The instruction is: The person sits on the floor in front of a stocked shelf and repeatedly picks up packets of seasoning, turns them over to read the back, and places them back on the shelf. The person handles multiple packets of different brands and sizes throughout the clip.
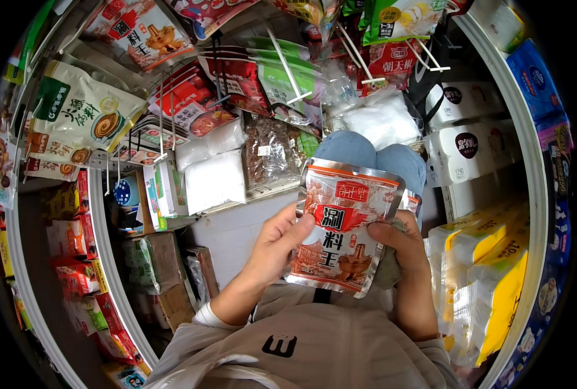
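Observation:
Between my hands is a flat foil sauce packet [340, 223], red and white with a printed copper hot pot near its bottom. My left hand [278, 240] grips its left edge, thumb on the front. On the other side my right hand [405, 243] pinches the right edge, also thumb on top. Behind the packet's right side, the edge of what looks like another packet [413, 201] peeks out. The fingers behind the packets are mostly hidden. The packet is tilted slightly, above my lap and in front of my blue-clad knees [346, 149].
Metal display hooks [288, 68] stick out ahead, several hung with seasoning pouches. A similar red-and-white pouch [139, 32] hangs at upper left, above a cream-and-green pouch [84, 107]. Clear bags of white contents [216, 181] lie on a low shelf. Yellow packs [489, 272] and white wrapped packs [470, 152] stand at right.

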Action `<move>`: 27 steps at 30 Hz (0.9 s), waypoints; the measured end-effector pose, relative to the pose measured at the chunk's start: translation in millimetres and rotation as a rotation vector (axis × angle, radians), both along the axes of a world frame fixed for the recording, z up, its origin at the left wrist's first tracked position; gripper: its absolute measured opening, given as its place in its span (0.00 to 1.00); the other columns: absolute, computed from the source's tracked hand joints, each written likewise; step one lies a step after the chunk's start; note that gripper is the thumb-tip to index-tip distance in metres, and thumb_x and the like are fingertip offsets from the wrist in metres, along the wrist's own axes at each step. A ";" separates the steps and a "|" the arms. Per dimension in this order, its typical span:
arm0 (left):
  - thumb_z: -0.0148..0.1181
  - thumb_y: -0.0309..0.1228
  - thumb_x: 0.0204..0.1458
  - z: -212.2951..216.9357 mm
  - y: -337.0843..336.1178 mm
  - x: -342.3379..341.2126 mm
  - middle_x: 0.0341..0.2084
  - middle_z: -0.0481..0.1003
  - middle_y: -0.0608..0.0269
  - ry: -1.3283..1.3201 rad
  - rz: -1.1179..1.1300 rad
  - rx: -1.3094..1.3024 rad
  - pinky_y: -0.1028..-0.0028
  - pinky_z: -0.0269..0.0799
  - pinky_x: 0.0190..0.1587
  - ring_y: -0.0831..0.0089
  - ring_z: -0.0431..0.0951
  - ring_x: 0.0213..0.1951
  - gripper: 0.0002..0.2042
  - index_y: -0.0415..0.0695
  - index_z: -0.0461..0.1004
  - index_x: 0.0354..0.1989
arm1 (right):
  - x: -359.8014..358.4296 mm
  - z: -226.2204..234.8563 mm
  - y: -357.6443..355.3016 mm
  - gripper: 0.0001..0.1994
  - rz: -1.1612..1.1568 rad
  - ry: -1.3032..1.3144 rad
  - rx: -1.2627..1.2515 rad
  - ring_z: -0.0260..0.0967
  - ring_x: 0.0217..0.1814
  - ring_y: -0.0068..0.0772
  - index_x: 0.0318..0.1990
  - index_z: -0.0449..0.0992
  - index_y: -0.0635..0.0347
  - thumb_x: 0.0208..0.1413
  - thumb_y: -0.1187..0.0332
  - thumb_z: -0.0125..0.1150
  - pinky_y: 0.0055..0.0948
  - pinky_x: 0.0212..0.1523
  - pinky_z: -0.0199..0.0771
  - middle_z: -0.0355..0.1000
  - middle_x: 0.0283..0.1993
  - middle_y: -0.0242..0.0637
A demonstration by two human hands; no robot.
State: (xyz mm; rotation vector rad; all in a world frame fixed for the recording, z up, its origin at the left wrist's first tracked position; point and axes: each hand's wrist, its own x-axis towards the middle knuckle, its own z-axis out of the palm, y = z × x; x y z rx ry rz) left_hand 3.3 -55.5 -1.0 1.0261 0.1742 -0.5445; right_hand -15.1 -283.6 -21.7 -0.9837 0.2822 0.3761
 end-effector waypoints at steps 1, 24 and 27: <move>0.54 0.28 0.63 -0.5 1.2 -4.0 0.45 0.78 0.63 0.019 -0.027 0.019 0.78 0.75 0.43 0.82 0.77 0.41 0.15 0.39 0.68 0.57 | 2.8 1.3 2.0 0.12 0.018 -0.005 0.009 0.72 0.45 0.23 0.45 0.80 0.66 0.52 0.76 0.65 0.25 0.49 0.69 0.78 0.45 0.34; 0.58 0.35 0.62 111.9 113.2 113.9 0.39 0.79 0.62 -0.782 0.705 0.224 0.78 0.76 0.38 0.82 0.78 0.36 0.13 0.38 0.71 0.47 | 23.8 21.9 22.0 0.15 0.123 -0.275 -0.330 0.78 0.37 0.34 0.41 0.77 0.72 0.61 0.64 0.59 0.32 0.48 0.72 0.80 0.31 0.46; 0.58 0.36 0.62 113.6 117.9 114.6 0.38 0.79 0.61 -0.743 0.681 0.201 0.78 0.77 0.37 0.81 0.79 0.34 0.13 0.38 0.71 0.47 | 25.2 23.7 20.1 0.15 0.111 -0.287 -0.373 0.77 0.36 0.33 0.40 0.77 0.71 0.61 0.63 0.59 0.32 0.48 0.73 0.80 0.31 0.46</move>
